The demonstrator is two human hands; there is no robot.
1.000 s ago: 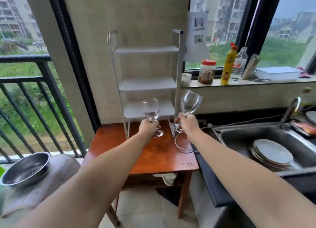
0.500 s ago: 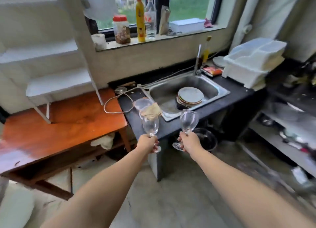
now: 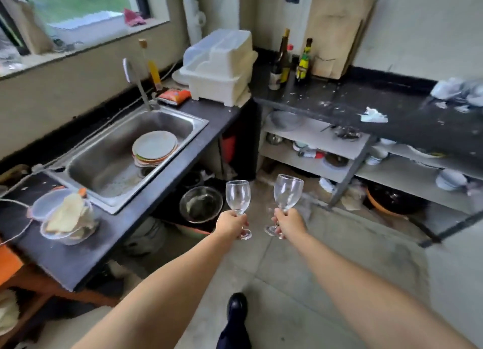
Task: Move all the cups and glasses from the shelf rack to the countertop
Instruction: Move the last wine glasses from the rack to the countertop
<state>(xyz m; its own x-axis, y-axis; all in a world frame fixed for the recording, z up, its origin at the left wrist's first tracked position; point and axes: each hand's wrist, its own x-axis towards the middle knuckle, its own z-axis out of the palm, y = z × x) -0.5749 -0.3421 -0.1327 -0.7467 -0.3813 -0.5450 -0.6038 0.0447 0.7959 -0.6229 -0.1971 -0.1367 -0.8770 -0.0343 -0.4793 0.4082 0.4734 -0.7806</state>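
View swung right, sink (image 3: 125,149) now left | left hand (image 3: 231,224), right hand (image 3: 290,223) outstretched, each grip holding wine glass stem

Plates (image 3: 154,146) stacked in steel sink (image 3: 109,163); white dish rack (image 3: 218,66) beside; bottles (image 3: 281,61) near cutting board (image 3: 337,29).

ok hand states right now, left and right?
Left hand: closed round the stem of the left wine glass.
Right hand: closed round the stem of the right wine glass.
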